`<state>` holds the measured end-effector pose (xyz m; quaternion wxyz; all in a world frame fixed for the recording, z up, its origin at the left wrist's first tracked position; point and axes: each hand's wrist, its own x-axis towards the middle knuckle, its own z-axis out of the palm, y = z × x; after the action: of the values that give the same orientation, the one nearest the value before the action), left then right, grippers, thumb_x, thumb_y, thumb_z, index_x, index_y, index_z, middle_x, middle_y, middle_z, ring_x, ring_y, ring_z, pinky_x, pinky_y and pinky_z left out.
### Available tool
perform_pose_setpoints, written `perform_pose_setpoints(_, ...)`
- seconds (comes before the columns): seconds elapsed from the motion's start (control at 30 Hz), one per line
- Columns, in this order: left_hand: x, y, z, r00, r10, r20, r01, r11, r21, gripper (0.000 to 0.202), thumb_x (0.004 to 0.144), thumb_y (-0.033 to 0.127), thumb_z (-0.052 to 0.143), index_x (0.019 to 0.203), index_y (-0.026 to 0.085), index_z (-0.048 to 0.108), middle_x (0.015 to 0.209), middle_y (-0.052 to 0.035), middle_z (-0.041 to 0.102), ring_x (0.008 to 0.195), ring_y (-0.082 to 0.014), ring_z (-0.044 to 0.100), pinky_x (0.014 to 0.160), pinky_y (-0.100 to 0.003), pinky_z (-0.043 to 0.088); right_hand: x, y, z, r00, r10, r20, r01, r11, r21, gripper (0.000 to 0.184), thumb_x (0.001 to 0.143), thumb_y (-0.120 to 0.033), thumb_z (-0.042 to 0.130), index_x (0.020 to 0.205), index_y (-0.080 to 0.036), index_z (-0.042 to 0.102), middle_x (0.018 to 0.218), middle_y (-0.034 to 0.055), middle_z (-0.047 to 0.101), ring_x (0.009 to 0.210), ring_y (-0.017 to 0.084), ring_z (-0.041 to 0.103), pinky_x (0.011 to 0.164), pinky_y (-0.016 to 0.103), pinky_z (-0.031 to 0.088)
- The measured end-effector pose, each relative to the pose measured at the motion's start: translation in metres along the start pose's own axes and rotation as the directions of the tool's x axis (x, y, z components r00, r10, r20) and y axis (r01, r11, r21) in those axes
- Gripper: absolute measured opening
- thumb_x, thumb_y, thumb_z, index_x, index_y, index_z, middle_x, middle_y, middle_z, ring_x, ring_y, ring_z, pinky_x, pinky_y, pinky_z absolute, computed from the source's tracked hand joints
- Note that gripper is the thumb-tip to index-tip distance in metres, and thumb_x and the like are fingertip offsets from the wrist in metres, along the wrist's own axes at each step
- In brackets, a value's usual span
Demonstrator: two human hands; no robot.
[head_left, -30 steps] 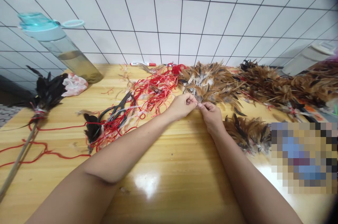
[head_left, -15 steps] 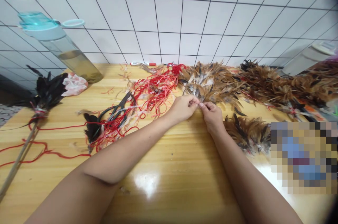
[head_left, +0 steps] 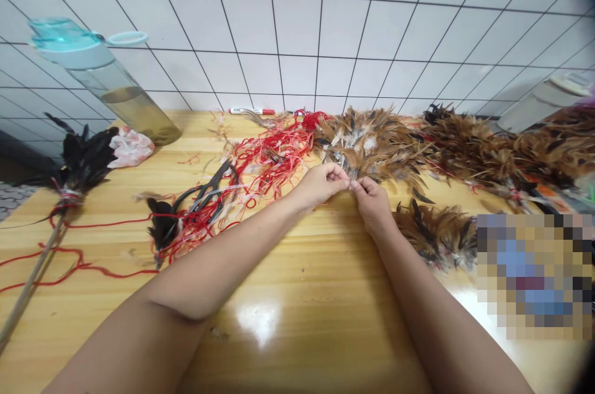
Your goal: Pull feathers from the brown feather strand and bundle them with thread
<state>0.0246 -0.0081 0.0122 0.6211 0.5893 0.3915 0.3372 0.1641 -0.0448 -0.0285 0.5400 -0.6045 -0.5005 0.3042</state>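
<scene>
My left hand (head_left: 324, 184) and my right hand (head_left: 373, 201) meet fingertip to fingertip at the near edge of a pile of brown feathers (head_left: 390, 137). Both are closed in a pinch on what looks like the pale, fluffy end of a feather (head_left: 352, 178); the fingers hide most of it, and I cannot tell whether it is one or more. Left of my left hand lies a tangle of red and pale string (head_left: 274, 158). A smaller bunch of brown feathers (head_left: 437, 233) rests beside my right forearm.
Black-handled scissors (head_left: 211, 191) lie amid red string at the left, near a small black feather tuft (head_left: 161, 227). A stick with black feathers (head_left: 86, 155) and a tilted-looking water bottle (head_left: 134, 106) stand further left. A marker (head_left: 251, 112) lies by the tiled wall. More brown feathers (head_left: 493, 143) fill the right.
My left hand's fingers have shifted slightly and loosened at the knuckles, still pinched at the tips. My right hand has barely moved.
</scene>
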Motion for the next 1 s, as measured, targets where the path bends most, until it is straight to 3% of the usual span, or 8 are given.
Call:
perform_pose_setpoints(0.23, 0.0, 0.005, -0.003, 0.995, -0.081, 0.055, 0.086, 0.992, -0.097, 0.009, 0.075, 0.013, 0.063, 0.077, 0.013, 0.054, 0.058, 0.0027, 0.054, 0.048, -0.0047, 0.046, 0.045, -0.017, 0.034, 0.001, 0.003, -0.001, 0.998, -0.014, 0.053, 0.017, 0.998, -0.057, 0.024, 0.073, -0.04, 0.056, 0.059, -0.02, 0.049, 0.058, -0.0027, 0.044, 0.061, 0.013, 0.039, 0.058, 0.026, 0.033)
perform_pose_setpoints(0.53, 0.01, -0.01, -0.012, 0.977, -0.097, 0.189, 0.158, 0.925, -0.344, 0.034, 0.058, 0.02, 0.082, 0.078, 0.011, 0.057, 0.064, 0.0019, 0.058, 0.056, -0.0049, 0.052, 0.054, -0.018, 0.037, -0.001, -0.008, -0.004, 0.986, 0.016, 0.165, -0.024, 0.999, 0.048, 0.029, 0.069, -0.045, 0.063, 0.059, -0.019, 0.056, 0.06, -0.0012, 0.053, 0.062, 0.013, 0.045, 0.062, 0.027, 0.039)
perform_pose_setpoints(0.77, 0.008, -0.007, -0.021, 0.95, -0.033, 0.31, 0.134, 0.94, -0.313, 0.035, 0.054, 0.026, 0.083, 0.075, 0.011, 0.06, 0.064, 0.0011, 0.058, 0.058, -0.0066, 0.054, 0.053, -0.019, 0.035, -0.003, -0.018, -0.006, 0.961, 0.054, 0.272, -0.077, 0.994, 0.076, 0.031, 0.065, -0.048, 0.068, 0.058, -0.019, 0.062, 0.059, -0.0004, 0.057, 0.062, 0.014, 0.05, 0.065, 0.029, 0.042)
perform_pose_setpoints(0.9, 0.008, -0.008, -0.022, 0.948, 0.011, 0.318, 0.086, 0.953, -0.29, 0.031, 0.058, 0.028, 0.081, 0.075, 0.01, 0.062, 0.066, -0.0008, 0.059, 0.061, -0.0077, 0.055, 0.055, -0.02, 0.038, -0.003, -0.013, -0.005, 0.965, 0.043, 0.258, -0.069, 0.993, 0.095, 0.029, 0.065, -0.048, 0.069, 0.063, -0.02, 0.063, 0.065, 0.0005, 0.06, 0.071, 0.017, 0.054, 0.072, 0.031, 0.044)
perform_pose_setpoints(1.0, 0.01, -0.009, -0.021, 0.944, -0.017, 0.329, 0.117, 0.951, -0.286, 0.032, 0.059, 0.028, 0.081, 0.077, 0.009, 0.063, 0.071, -0.003, 0.062, 0.065, -0.0082, 0.057, 0.061, -0.02, 0.042, -0.003, -0.01, -0.005, 0.967, 0.019, 0.254, -0.045, 0.994, 0.099, 0.026, 0.067, -0.045, 0.068, 0.062, -0.02, 0.061, 0.065, -0.0003, 0.058, 0.07, 0.016, 0.052, 0.073, 0.031, 0.044)
